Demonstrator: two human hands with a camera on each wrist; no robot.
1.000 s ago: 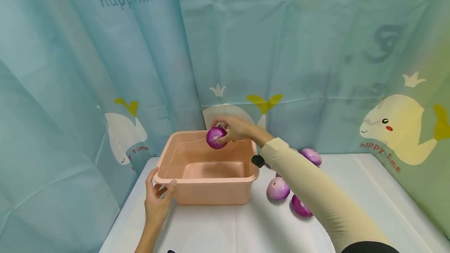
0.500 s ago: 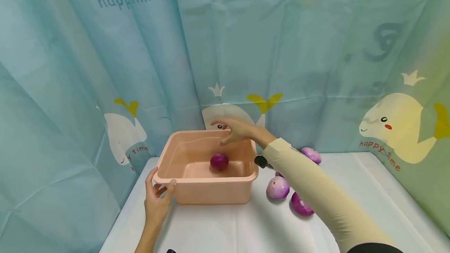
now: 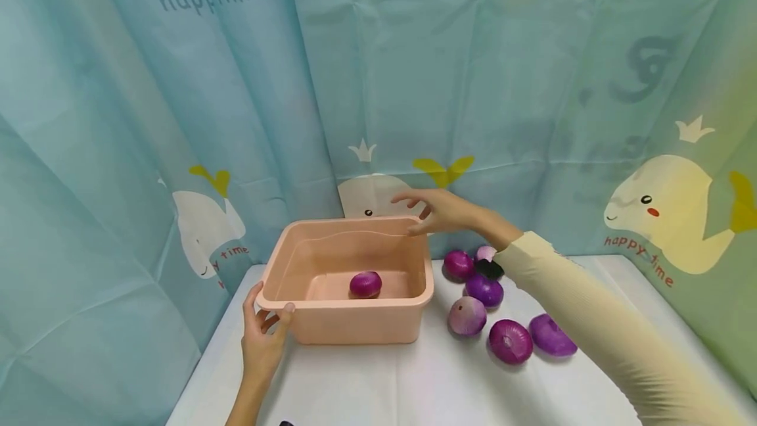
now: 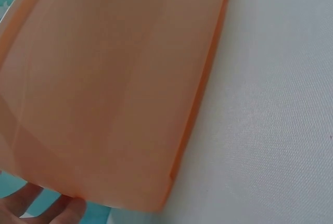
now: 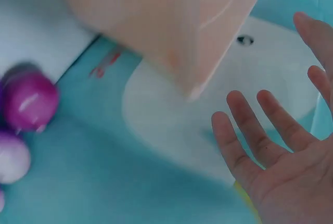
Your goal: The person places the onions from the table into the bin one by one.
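Note:
A pink plastic basin (image 3: pixel 355 325) stands on the white table, with one purple onion (image 3: pixel 365 284) lying on its floor. My left hand (image 3: pixel 261 342) grips the basin's front left corner, thumb at the front rim and fingers round the left side; its fingertips (image 4: pixel 73 211) show against the basin wall in the left wrist view. Over the back right corner of the basin hovers my right hand (image 3: pixel 448 210), fingers spread and holding nothing. The right wrist view shows that palm (image 5: pixel 294 182) beside the basin's corner (image 5: pixel 192 73).
Several more onions lie right of the basin, among them a pale one (image 3: pixel 467 316), a dark purple one (image 3: pixel 510 342) and another (image 3: pixel 552 334) partly behind the right sleeve (image 3: pixel 591 321). A blue curtain (image 3: pixel 408 84) printed with whales hangs close behind the table (image 3: pixel 355 386).
My right hand let the onion drop into the basin, then moved right toward the basin's back right corner. More onions on the table came into sight. My left hand stayed put.

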